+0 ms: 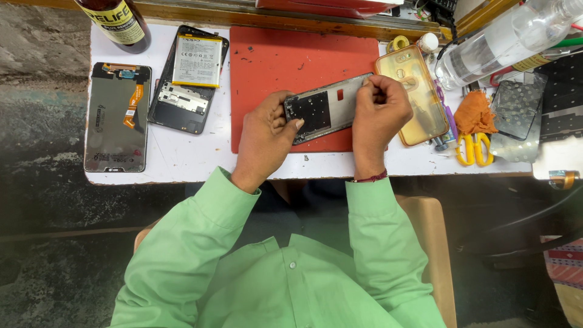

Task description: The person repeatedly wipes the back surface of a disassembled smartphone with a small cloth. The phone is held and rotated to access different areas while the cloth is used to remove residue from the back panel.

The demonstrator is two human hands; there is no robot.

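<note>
A grey phone middle frame (325,108) lies tilted over the red work mat (267,67). My left hand (265,140) grips its left end with the thumb on top. My right hand (379,115) holds its right end, fingertips pinched at the upper right corner. Both sleeves are light green.
On the white table (182,158): a phone screen panel (117,117) at the left, an opened phone body with a battery (189,79), a brown bottle (119,23), a yellowish clear case (413,94), a clear plastic bottle (498,42), yellow scissors (475,149), an orange cloth (473,113).
</note>
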